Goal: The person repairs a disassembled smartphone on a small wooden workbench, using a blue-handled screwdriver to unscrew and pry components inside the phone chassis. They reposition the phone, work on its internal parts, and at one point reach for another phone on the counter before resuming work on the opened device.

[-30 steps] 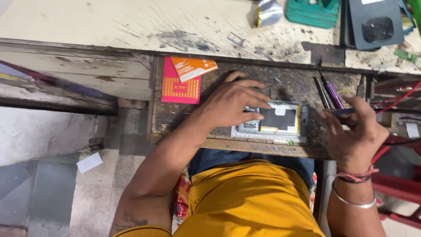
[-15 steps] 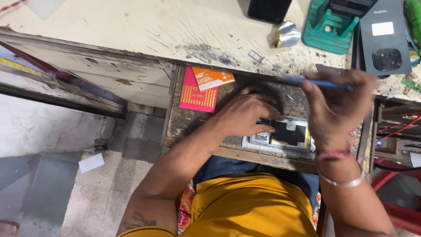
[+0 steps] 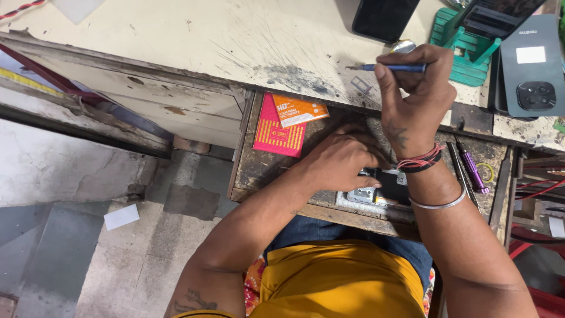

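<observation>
My left hand (image 3: 341, 156) rests fingers-down on an opened phone (image 3: 376, 191) that lies in a pulled-out wooden drawer (image 3: 259, 171). My right hand (image 3: 412, 97) is raised over the edge of the worn white workbench (image 3: 206, 41). It grips a thin blue screwdriver (image 3: 388, 68) whose tip points left. Red and black threads and a metal bangle circle that wrist, which hides part of the phone.
A pink card (image 3: 276, 132) and an orange card (image 3: 300, 109) lie in the drawer's left part. A purple tool (image 3: 472, 171) lies at its right. A dark phone (image 3: 385, 17), a green holder (image 3: 465, 50) and a grey-blue phone back (image 3: 532, 65) sit on the bench.
My right hand has lifted the blue screwdriver from the drawer's right side up to the bench edge. My left hand stays on the opened phone. The camera has moved closer.
</observation>
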`<state>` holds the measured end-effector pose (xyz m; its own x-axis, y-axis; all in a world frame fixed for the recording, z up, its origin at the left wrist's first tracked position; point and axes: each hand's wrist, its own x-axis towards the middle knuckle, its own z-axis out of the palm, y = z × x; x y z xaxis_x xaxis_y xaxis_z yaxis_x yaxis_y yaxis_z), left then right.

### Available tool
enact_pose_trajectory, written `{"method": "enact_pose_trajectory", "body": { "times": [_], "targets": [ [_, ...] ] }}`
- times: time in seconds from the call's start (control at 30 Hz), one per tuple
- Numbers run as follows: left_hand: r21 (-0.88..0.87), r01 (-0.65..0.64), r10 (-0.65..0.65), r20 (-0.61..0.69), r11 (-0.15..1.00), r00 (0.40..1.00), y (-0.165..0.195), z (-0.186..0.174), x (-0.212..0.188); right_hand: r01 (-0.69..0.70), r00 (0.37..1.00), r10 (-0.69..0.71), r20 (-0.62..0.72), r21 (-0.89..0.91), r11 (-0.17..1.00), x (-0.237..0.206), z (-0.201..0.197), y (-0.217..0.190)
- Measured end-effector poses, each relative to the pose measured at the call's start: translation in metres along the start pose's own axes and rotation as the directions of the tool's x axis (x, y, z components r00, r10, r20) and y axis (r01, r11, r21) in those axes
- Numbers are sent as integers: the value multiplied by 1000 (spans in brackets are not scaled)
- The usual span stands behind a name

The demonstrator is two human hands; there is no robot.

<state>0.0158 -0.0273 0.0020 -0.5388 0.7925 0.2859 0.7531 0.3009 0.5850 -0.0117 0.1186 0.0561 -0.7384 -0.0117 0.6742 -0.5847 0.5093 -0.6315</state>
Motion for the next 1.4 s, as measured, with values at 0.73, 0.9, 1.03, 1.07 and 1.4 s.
{"method": "enact_pose_trajectory", "body": {
  "times": [0.73, 0.9, 1.03, 1.07, 1.4],
  "targets": [
    [26, 21, -20, -19, 999, 1000, 4, -4, 1, 19, 1000, -18, 16, -12, 1000, 18, 24, 9],
    [15, 24, -24, -13, 1000, 1000, 2, -3, 0, -7, 1000, 7, -6, 22, 1000, 17, 24, 9],
    [18, -17, 18, -54, 1000, 998, 1, -1, 0, -50, 998, 53, -39, 72, 996, 12, 17, 5],
    [16, -16, 17, -56, 1000, 998, 1, -1, 1, -55, 997, 61, -49, 102, 993, 10, 14, 4],
    [-190, 72, -132, -321, 979, 938, 7, 1, 4, -170, 963, 233, -137, 362, 916, -73, -73, -12]
  ]
}}
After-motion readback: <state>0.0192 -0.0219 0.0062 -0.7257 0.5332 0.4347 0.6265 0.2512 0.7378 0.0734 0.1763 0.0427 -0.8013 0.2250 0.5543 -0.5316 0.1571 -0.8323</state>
